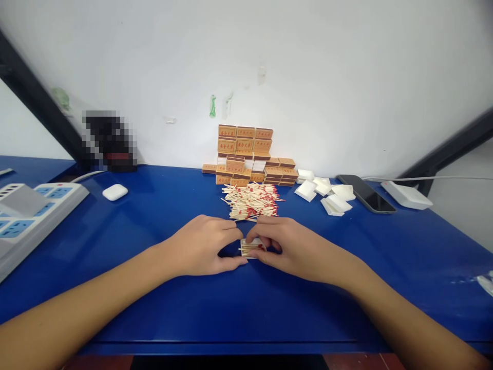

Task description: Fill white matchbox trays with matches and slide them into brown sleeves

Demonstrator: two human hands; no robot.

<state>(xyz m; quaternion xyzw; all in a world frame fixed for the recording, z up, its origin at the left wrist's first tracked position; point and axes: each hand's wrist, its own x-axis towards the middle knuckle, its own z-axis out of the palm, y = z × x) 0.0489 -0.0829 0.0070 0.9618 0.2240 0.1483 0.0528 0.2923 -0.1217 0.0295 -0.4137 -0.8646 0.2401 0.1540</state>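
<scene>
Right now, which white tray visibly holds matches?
The tray between the left hand and the right hand, nearer the camera than the match pile; matches show inside it. The other white trays lie clustered beside the phone.

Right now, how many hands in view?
2. The left hand is at the left end of the small white tray; the right hand reaches over the tray from the right. Some fingers are hidden; no other hand shows.

The worktop [246, 308] is viewed through one head-worn camera, forward and down, at close range. The left hand [206, 245] and right hand [292, 246] are framed near the centre, and the wall [162, 61] is faced beyond.
</scene>
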